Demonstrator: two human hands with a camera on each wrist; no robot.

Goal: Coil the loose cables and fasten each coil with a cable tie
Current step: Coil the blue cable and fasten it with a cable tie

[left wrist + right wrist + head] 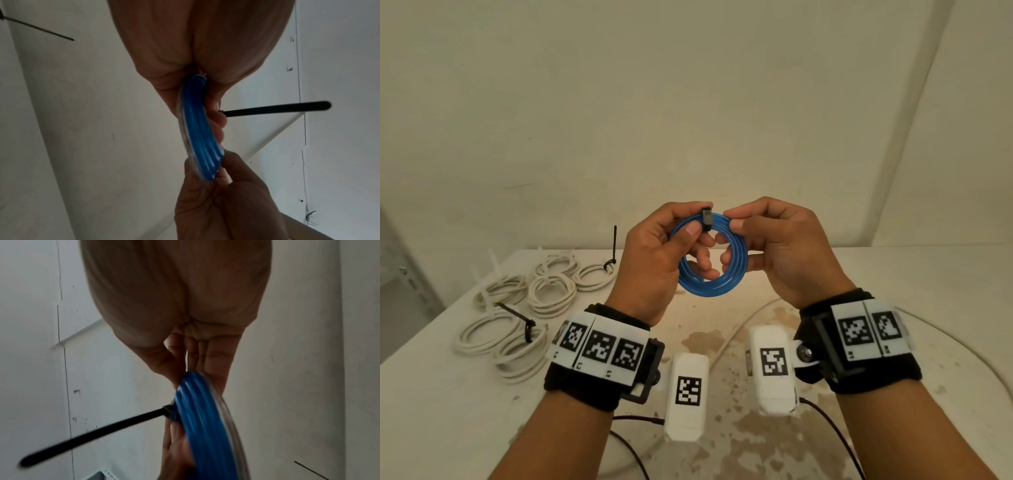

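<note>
A blue cable coil is held up above the table between both hands. My left hand grips its left side, thumb across the strands. My right hand pinches the coil's top right beside a black cable tie wrapped round the strands. In the left wrist view the blue cable coil shows edge-on with the cable tie tail sticking out sideways. The right wrist view shows the blue cable coil with the cable tie tail pointing away from it.
Several white cable coils lie on the white table at the left, two with black ties standing up. A loose white cable runs across the stained middle of the table under my wrists.
</note>
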